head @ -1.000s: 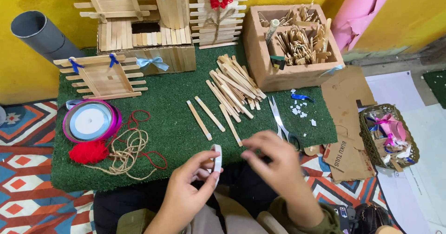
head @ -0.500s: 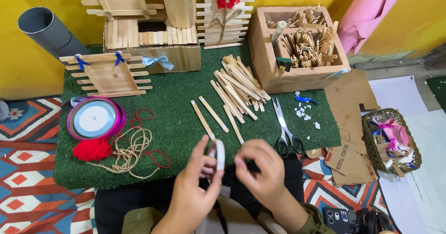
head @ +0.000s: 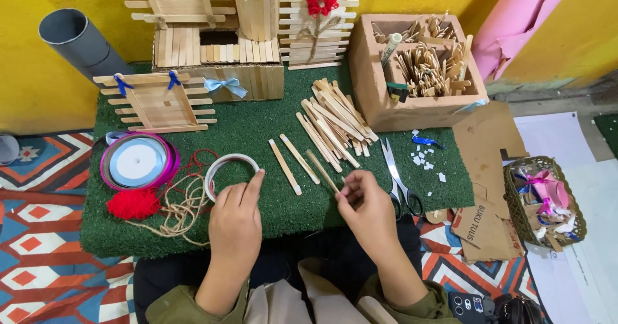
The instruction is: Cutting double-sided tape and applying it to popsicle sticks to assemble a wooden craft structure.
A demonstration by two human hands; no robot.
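Observation:
My left hand lies on a white tape roll that rests flat on the green mat. Its fingers cover the roll's near rim and the index finger runs along the right side. My right hand pinches the near end of a thin wooden stick lying on the mat. Two more loose sticks lie just left of it. A heap of wooden sticks is spread behind them.
Scissors lie right of my right hand. A ribbon spool, red pompom and twine sit at left. Stick-built models stand at the back. A box of sticks, cardboard and a small basket are at right.
The tape roll, held upright between both hands before, now lies flat on the mat at left under my left hand. My right hand has moved to a stick.

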